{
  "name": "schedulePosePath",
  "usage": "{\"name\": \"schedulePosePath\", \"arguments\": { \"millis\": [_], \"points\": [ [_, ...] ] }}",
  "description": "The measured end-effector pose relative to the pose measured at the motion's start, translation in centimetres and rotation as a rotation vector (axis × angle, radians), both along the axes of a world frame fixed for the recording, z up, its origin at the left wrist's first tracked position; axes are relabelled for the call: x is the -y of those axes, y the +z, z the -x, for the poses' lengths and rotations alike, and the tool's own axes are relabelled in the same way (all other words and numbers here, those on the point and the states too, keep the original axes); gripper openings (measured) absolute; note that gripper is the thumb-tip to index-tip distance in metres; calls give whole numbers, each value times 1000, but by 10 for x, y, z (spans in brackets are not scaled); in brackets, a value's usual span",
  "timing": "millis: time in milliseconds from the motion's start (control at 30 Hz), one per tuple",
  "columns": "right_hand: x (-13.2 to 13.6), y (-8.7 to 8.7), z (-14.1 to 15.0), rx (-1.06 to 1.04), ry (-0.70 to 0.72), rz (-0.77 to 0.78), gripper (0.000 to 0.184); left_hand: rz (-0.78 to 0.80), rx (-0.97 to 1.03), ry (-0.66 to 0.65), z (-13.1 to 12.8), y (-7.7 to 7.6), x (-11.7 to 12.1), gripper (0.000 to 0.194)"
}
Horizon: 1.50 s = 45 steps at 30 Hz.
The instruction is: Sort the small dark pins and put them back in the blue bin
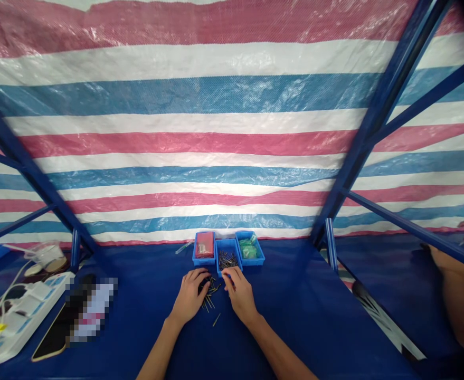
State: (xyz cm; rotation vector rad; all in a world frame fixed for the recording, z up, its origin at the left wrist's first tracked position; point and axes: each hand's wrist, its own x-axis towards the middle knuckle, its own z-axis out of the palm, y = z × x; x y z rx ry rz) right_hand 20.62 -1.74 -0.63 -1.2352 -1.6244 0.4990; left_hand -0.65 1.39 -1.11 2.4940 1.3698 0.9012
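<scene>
A loose pile of thin metal pieces, like small drill bits point(208, 303), lies on the blue table. My left hand point(190, 295) rests at the pile's left side, thumb apart from the curved fingers, partly covering it. At the front edge of the middle blue bin point(219, 269), my right hand point(239, 294) has its fingertips pinched together; what they hold is too small to make out. Similar dark metal pieces point(227, 259) fill that bin. One single metal piece point(216, 320) lies apart, nearer to me.
A left blue bin holds a red packet point(205, 245); a right blue bin holds green packets point(249, 249). A small clear packet point(183, 247) lies beside them. At left are a power strip point(29, 316) and a phone point(53, 332). Another person's arm point(453, 290) shows at right, beyond a blue frame.
</scene>
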Motion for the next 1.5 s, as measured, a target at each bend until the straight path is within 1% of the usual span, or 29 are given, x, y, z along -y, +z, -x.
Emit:
{"name": "schedulePosePath", "arguments": {
  "millis": [267, 467, 633, 767, 900, 1133, 1267, 1433, 1500],
  "points": [
    [-1, 0, 0, 30, -18, -18, 29, 57, 35, -17, 0, 2, 1, 29],
    [-2, -4, 0, 141, -86, -130, 27, 55, 24, -17, 0, 0, 1, 28],
    [-3, -8, 0, 167, -98, -156, 28, 57, 20, -16, 0, 0, 1, 27],
    [-3, -7, 1, 157, -62, -151, 27, 53, 18, -17, 1, -1, 0, 28],
    [-4, -8, 0, 135, -73, -134, 26, 53, 20, -14, 0, -1, 0, 27],
    [-2, -7, 0, 34, 0, -60, 31, 47, 18, -7, 0, -1, 0, 27],
    [-2, -5, 1, 32, -10, -49, 32, 38, 20, -8, 1, -2, -1, 28],
    [-2, -4, 1, 105, -75, -115, 26, 46, 13, -11, 0, 0, 0, 28],
    [-2, -4, 1, 129, -78, -120, 25, 50, 12, -14, 0, 0, 0, 28]
  ]
}}
